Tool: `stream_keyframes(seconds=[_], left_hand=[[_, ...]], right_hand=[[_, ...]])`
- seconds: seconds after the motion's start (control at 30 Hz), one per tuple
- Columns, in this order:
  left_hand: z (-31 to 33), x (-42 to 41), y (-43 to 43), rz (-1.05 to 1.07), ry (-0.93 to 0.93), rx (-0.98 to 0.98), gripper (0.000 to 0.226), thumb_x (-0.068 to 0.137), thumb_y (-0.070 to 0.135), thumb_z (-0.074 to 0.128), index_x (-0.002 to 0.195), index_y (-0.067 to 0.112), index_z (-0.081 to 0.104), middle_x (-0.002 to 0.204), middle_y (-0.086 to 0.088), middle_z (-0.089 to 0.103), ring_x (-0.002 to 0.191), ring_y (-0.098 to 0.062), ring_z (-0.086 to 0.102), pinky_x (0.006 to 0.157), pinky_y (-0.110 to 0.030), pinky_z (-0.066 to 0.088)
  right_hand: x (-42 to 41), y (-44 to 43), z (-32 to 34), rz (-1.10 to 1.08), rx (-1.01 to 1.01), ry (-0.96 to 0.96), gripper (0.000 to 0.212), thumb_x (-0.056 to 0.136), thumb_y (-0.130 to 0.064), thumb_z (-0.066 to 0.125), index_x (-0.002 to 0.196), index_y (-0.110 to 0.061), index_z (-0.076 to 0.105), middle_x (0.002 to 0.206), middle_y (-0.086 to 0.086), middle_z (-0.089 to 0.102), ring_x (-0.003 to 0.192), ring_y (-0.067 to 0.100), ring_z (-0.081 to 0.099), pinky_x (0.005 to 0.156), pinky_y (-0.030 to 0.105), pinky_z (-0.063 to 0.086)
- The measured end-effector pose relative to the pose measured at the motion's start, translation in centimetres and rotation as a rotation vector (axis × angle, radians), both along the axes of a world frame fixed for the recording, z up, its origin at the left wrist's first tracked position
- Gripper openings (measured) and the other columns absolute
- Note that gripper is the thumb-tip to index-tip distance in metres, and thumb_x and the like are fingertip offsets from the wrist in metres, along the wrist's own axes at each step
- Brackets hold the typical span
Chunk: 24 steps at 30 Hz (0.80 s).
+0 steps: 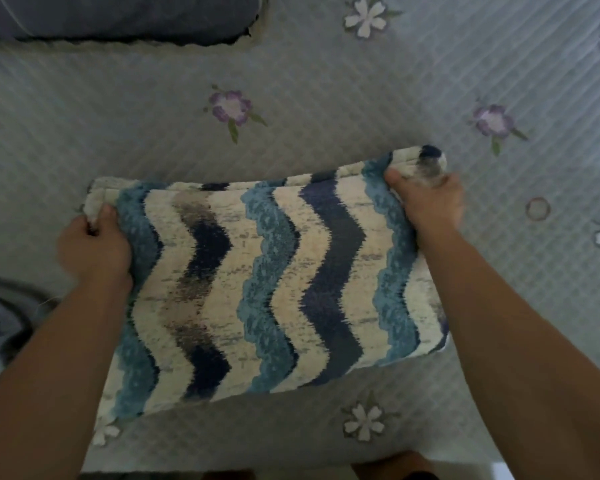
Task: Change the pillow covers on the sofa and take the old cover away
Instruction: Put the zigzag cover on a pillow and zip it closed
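We looked down at a zigzag-patterned pillow (274, 271) lying on the quilted floral sofa cover (326, 98). Our left hand (94, 244) and right hand (430, 206) each gripped a far corner, fingers curled tight into the fabric. We judged the cover was being settled over its filling. The next move seemed to call for tugging both corners square.

1. No words, numbers, labels, brand marks or signs can be read anywhere in view.
2. The pillow cover (267, 289) bears only blue, navy and cream zigzag stripes, no lettering.
3. The quilted sofa cover (326, 98) bears only printed flowers.
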<state>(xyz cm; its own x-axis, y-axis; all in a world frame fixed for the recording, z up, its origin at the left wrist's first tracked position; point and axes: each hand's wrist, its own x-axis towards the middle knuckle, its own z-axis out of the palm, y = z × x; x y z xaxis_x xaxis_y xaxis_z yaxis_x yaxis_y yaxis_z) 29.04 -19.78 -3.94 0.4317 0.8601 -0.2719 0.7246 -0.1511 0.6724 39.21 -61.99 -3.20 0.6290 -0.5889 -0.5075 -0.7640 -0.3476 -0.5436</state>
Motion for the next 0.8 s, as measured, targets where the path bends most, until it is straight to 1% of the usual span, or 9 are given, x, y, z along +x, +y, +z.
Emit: stream_keyframes(seconds=[0.1,0.17,0.23,0.27,0.33,0.4,0.53,0.63,0.8], left_hand=[[-0.2,-0.2,0.6,0.038,0.032,-0.157,0.054,0.075,0.077,0.056,0.072,0.023,0.056,0.078,0.001,0.058,0.081,-0.015,0.056,0.075,-0.035,0.048],[0.4,-1.4,1.0,-0.015,0.065,-0.282,0.080,0.061,0.091,0.051,0.100,0.023,0.066,0.107,0.001,0.066,0.101,-0.019,0.062,0.094,-0.041,0.051],[1.1,-2.7,1.0,-0.141,0.130,-0.283,0.092,0.067,0.089,0.050,0.131,0.022,0.056,0.131,-0.001,0.059,0.116,-0.021,0.057,0.102,-0.041,0.046],[1.1,-3.1,1.2,-0.198,0.155,-0.223,0.084,0.075,0.083,0.050,0.130,0.020,0.056,0.130,-0.004,0.060,0.116,-0.023,0.057,0.098,-0.039,0.046],[0.7,-2.9,1.5,-0.263,0.188,-0.017,0.065,0.089,0.067,0.048,0.107,0.006,0.063,0.110,-0.020,0.065,0.104,-0.033,0.062,0.079,-0.038,0.046],[-0.3,-1.7,1.8,-0.272,0.232,0.126,0.067,0.092,0.063,0.043,0.092,-0.001,0.061,0.096,-0.027,0.064,0.096,-0.039,0.062,0.074,-0.044,0.044],[-1.8,-0.3,1.7,-0.213,0.258,0.179,0.078,0.091,0.066,0.035,0.116,-0.003,0.058,0.117,-0.028,0.061,0.108,-0.043,0.057,0.092,-0.049,0.044],[0.5,-3.1,-0.4,-0.288,0.210,0.321,0.066,0.097,0.057,0.033,0.132,0.002,0.046,0.130,-0.025,0.054,0.118,-0.039,0.051,0.100,-0.047,0.040],[5.8,-12.3,-8.9,-0.789,0.279,0.523,0.078,0.093,0.068,0.036,0.156,0.028,0.013,0.161,-0.020,0.005,0.149,-0.039,0.003,0.116,-0.060,0.000]], right_hand=[[1.2,-1.6,0.0,-0.069,0.282,0.132,0.110,0.035,-0.088,0.076,0.122,-0.022,0.062,0.116,-0.006,0.067,0.100,0.014,0.066,0.096,0.037,0.052],[1.3,-3.1,0.4,0.080,0.252,0.242,0.127,0.027,-0.094,0.070,0.133,-0.025,0.059,0.133,-0.003,0.061,0.113,0.020,0.062,0.102,0.040,0.048],[0.9,-3.5,1.3,0.203,0.204,0.265,0.105,0.044,-0.089,0.072,0.123,-0.021,0.063,0.122,-0.002,0.064,0.107,0.021,0.062,0.098,0.035,0.048],[0.6,-3.2,1.4,0.246,0.161,0.181,0.081,0.058,-0.080,0.073,0.113,-0.021,0.065,0.109,-0.001,0.066,0.099,0.020,0.063,0.090,0.031,0.049],[0.4,-2.2,0.6,0.287,-0.040,-0.032,0.056,0.076,-0.066,0.071,0.103,-0.017,0.067,0.094,0.002,0.068,0.090,0.021,0.067,0.073,0.031,0.049],[0.4,-0.7,-0.5,0.326,-0.221,-0.097,0.052,0.083,-0.061,0.064,0.106,-0.014,0.065,0.095,0.007,0.068,0.091,0.028,0.067,0.067,0.031,0.044],[0.4,-0.1,-0.6,0.244,-0.257,-0.103,0.064,0.085,-0.062,0.061,0.123,-0.012,0.049,0.119,0.012,0.060,0.109,0.030,0.059,0.080,0.035,0.043],[-3.7,-0.6,2.4,0.292,-0.286,-0.121,0.087,0.087,-0.070,0.051,0.150,-0.015,0.027,0.151,0.013,0.033,0.135,0.032,0.041,0.104,0.045,0.037],[-18.0,1.8,5.6,0.578,-0.443,-0.178,0.094,0.084,-0.078,0.046,0.157,-0.031,0.011,0.164,0.015,-0.009,0.151,0.036,-0.001,0.118,0.057,0.003]])
